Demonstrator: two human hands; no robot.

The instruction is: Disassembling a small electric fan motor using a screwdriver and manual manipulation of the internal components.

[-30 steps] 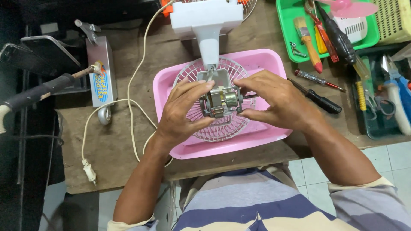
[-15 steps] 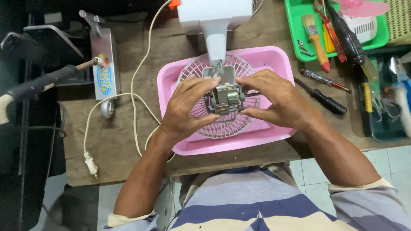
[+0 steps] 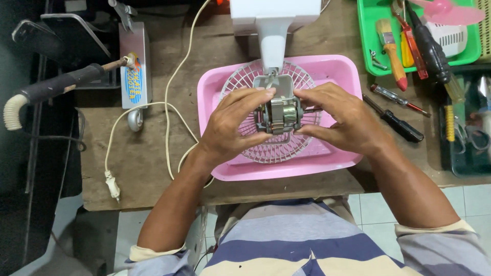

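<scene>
A small repair workshop, probably for household appliances: a worn wooden tabletop (image 3: 143,168) carries a soldering iron (image 3: 56,89), a green tray (image 3: 368,46) of brushes and hand tools, loose screwdrivers (image 3: 396,122), and a pink basin (image 3: 337,158) holding a fan grille (image 3: 276,148).

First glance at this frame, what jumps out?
Both hands, left hand and right hand, grip a small motor at centre, over a white fan grille lying in a pink tray. A green tray of tools sits top right; a white cord trails left.
</scene>
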